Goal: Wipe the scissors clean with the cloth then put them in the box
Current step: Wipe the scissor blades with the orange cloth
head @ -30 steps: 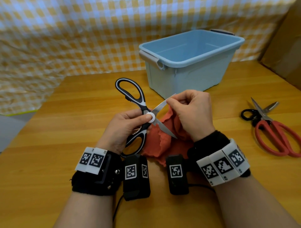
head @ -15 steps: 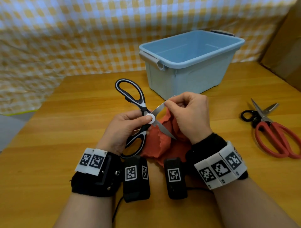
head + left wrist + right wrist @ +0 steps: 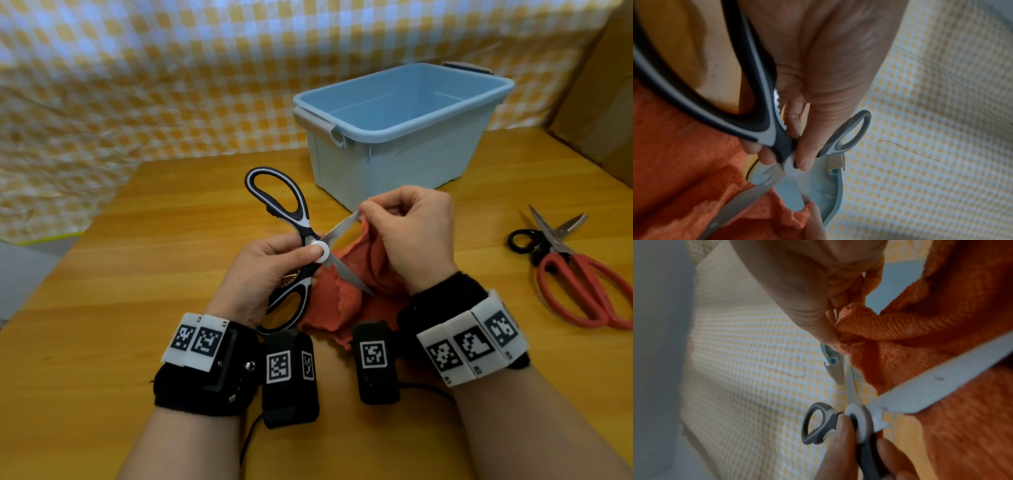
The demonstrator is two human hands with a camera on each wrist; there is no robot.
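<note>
Black-and-white scissors (image 3: 294, 219) (image 3: 764, 123) (image 3: 920, 389) are held spread wide above the wooden table. My left hand (image 3: 270, 270) (image 3: 818, 81) grips them at the white pivot, thumb on top. My right hand (image 3: 411, 233) (image 3: 818, 296) pinches an orange cloth (image 3: 342, 291) (image 3: 684, 178) (image 3: 931, 337) around the far blade near its tip. The near blade lies across the cloth. The empty light blue box (image 3: 404, 113) stands just behind the hands.
A red-handled pair of scissors (image 3: 579, 284) and a smaller black-handled pair (image 3: 524, 240) lie on the table at the right. A yellow checked sheet (image 3: 171, 78) hangs behind. Brown cardboard (image 3: 603, 96) stands at the far right.
My right hand with the cloth slid down the far blade toward the pivot, then back out toward the tip. The left hand and scissors stayed nearly still.
</note>
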